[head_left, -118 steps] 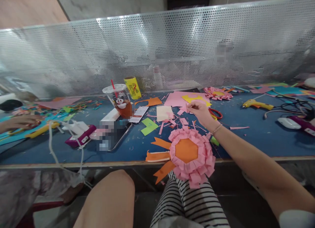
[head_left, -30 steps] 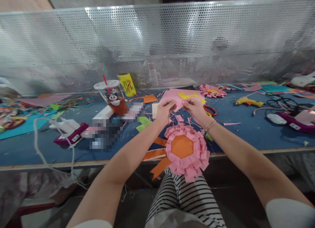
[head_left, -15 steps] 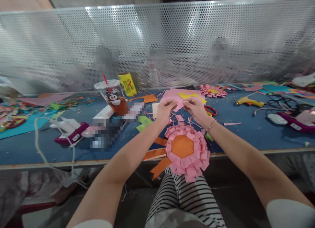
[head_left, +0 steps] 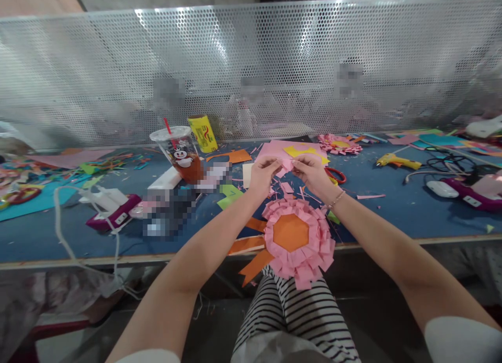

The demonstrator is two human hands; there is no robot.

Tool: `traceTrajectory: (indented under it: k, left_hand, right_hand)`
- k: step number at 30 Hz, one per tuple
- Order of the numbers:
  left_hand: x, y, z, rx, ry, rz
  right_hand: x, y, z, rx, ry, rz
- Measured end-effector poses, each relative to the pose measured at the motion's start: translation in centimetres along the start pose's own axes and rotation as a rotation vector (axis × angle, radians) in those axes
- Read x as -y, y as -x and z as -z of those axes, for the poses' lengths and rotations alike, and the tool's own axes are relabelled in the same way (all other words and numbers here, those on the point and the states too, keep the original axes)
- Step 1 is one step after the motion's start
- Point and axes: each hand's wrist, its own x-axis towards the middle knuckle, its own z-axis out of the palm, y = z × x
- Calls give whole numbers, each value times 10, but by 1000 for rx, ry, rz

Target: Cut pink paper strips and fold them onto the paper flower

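Between my two hands is a small piece of pink paper [head_left: 286, 165]. My left hand [head_left: 264, 174] pinches its left side, and my right hand [head_left: 311, 173] pinches the right side. Behind them lie a larger pink sheet [head_left: 270, 148] and a yellow cut piece [head_left: 304, 152]. Nearer to me, a pink paper rosette with an orange centre [head_left: 291, 233] lies at the table's front edge, partly overhanging it, with orange ribbon tails [head_left: 254, 266] on its left. Red-handled scissors [head_left: 336, 176] lie just right of my right hand.
A clear cup with a red straw [head_left: 182, 156] stands left, near a yellow packet [head_left: 203, 134]. Purple power strips [head_left: 113, 215] with cables sit on both sides. A yellow glue gun [head_left: 399, 161] and another pink rosette [head_left: 339, 144] lie right. A perforated metal screen [head_left: 251, 49] stands behind.
The pink paper between my fingers has shifted shape slightly, and my fingertips are a little nearer each other. The rosette has not moved.
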Motion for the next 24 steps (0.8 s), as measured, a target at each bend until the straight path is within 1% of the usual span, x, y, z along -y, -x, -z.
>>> traceTrajectory:
  k: [9, 19, 24]
  left_hand:
    - [-3, 1, -1, -4, -8, -17]
    - [-2, 1, -1, -22, 16, 11]
    - [-4, 1, 0, -35, 28, 49]
  right_hand:
    - [1, 0, -1, 35, 5, 4]
    - [4, 2, -3, -1, 38, -2]
    - [0, -1, -1, -34, 92, 28]
